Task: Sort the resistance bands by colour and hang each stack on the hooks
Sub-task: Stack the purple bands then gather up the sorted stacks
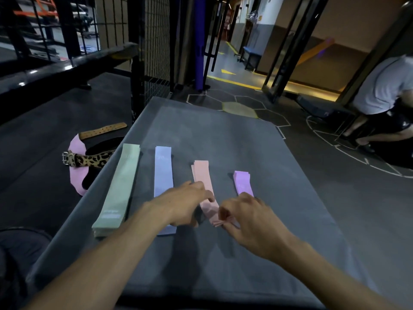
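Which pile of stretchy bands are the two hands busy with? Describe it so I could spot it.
On the grey mat lie four flat stacks of bands in a row. Third from the left is the peach-pink stack, between the pale blue stack and the short purple stack. It alone has both hands at its near end.

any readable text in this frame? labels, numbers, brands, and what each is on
"20": faint white print near the far end of the blue band stack; anything after it is blurred.
Green band stack: white label block at the near end and faint print at the far end, both too blurred to read.
Nothing else legible.
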`<state>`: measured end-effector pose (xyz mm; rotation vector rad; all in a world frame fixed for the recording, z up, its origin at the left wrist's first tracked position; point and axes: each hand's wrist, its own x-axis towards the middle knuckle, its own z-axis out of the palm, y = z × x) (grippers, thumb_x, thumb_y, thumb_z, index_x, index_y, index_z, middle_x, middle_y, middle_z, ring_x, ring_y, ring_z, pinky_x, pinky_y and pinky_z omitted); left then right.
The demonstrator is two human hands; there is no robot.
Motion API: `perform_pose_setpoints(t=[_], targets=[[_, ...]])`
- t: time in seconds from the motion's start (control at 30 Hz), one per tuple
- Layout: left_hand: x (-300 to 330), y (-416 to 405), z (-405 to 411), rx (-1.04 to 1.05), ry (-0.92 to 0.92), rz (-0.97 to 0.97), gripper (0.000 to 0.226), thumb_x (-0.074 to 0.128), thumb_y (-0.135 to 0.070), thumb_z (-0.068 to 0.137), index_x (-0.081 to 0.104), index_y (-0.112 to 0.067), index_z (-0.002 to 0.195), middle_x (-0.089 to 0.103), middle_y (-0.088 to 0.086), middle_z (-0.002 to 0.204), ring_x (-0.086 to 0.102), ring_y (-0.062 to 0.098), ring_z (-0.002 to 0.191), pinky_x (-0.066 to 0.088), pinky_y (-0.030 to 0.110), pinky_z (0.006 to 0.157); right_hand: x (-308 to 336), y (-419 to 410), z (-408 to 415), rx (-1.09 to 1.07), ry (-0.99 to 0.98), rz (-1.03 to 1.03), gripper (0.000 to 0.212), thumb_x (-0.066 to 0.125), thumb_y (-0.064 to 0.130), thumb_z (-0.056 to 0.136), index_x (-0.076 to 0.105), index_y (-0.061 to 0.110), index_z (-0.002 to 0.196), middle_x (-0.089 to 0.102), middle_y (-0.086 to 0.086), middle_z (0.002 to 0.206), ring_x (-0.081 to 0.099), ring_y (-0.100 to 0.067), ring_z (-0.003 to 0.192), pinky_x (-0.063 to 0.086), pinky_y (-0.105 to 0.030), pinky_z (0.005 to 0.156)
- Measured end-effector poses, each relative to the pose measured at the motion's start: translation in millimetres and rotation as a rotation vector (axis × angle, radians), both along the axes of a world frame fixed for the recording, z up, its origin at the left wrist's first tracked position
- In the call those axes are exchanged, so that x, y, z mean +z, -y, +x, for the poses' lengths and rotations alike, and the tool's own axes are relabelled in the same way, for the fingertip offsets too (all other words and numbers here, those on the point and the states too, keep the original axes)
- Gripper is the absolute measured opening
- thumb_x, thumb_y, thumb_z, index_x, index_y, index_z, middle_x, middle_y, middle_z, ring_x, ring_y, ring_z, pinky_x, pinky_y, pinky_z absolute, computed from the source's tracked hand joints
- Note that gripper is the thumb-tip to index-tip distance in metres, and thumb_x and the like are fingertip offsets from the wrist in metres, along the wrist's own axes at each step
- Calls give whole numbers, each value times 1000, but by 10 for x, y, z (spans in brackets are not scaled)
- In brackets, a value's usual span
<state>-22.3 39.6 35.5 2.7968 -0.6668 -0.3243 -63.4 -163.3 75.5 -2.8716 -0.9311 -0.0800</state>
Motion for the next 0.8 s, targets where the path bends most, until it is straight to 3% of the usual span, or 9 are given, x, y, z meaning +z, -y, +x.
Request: perform_pose_setpoints(t=[0.17,0.33,0.47,0.6,0.8], targets=[[-73,80,-113,-59,70,36,52,78,-35,83,55,-31,130,56,-6,124,49,19,117,45,35,88,-34,137,-34,5,-121,53,8,63,32,89,66,26,94,70,11,93,60,-13,88,51,-36,80],[-64,146,-209,-44,13,-8,32,72,-37,87,66,-29,117,64,-4,111,57,19,107,50,34,83,99,203,-33,31,-244,55,8,70,30,86,68,29,94,71,15,91,62,-5,85,51,-24,80],[-59,235,-278,-24,-151,-76,22,71,-32,89,68,-22,108,68,3,111,64,24,104,52,33,86,336,161,202,44,-332,1,8,75,32,87,70,26,90,70,13,86,64,-3,81,48,-13,70],[-156,346,-271,106,-227,-122,23,68,-39,90,53,-23,82,62,4,99,58,24,87,45,29,71,389,-5,749,66,-262,-125,17,76,38,87,70,23,91,66,11,84,58,-7,72,38,-10,61],[-164,428,-209,336,-372,-269,22,62,-40,94,54,-19,92,61,4,97,61,26,90,43,29,70,158,-279,1417,39,-336,-173,24,79,44,83,68,23,87,66,10,80,59,-11,74,36,-9,56]])
